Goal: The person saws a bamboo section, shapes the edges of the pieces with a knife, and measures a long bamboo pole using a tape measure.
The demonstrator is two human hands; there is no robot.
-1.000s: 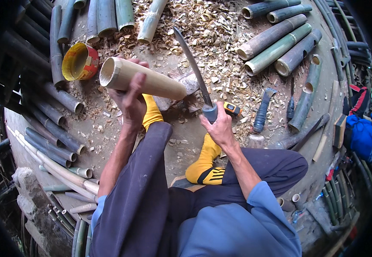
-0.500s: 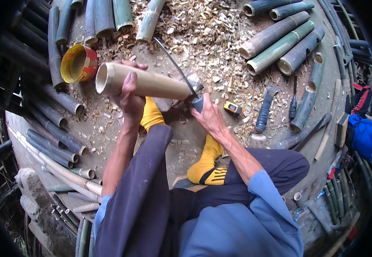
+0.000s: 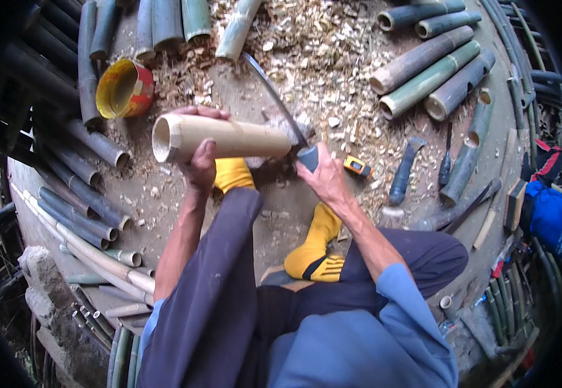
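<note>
The left hand is gripping a pale, peeled bamboo tube, its fingers curling over the top and the thumb pressing up from below. The tube is lying roughly level above the ground, its hollow open end pointing to the person's left and its far end resting at a chopping block that is mostly hidden behind it. The right hand is closing tight around the grey handle of a long curved blade, whose edge is meeting the tube's right end and whose tip is rising up and away.

A round tin, yellow inside and red outside, is lying tipped on its side just beyond the tube's open end, against a row of dark green bamboo poles. A small yellow-and-black tape measure is sitting on the ground just right of the right hand, with a blue-handled tool lying beyond it. Pale wood chips are covering the ground ahead. More cut bamboo lengths are fanning out at upper right. Poles are ringing the working patch on the left and top, leaving only a narrow bare floor around the yellow socks.
</note>
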